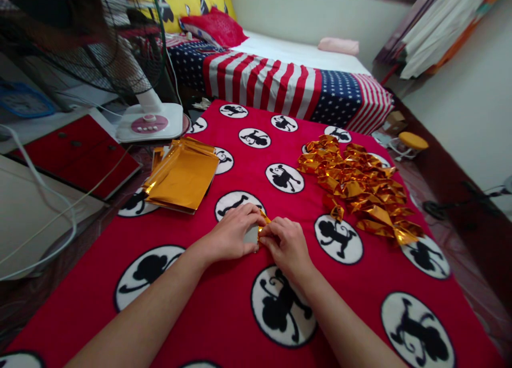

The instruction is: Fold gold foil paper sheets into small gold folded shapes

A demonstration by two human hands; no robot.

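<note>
Close together over the middle of the red cloth, both my hands grip one small sheet of gold foil paper (252, 236), whose pale grey back shows between them. My left hand (233, 232) pinches its left side, fingers curled over the top. With thumb and fingers pressed together, my right hand (286, 244) holds its gold right edge. Much of the sheet is hidden under my fingers. To the left lies a stack of flat gold foil sheets (186, 176). On the right several folded gold foil pieces (352, 181) sit in a heap.
The red cloth (208, 325) with monkey prints covers the table. A fan (150, 120) stands beyond its left edge, near a white cable (74, 218). At the back is a bed with a striped, starred cover (260, 82). A yellow stool (413, 141) stands at right.
</note>
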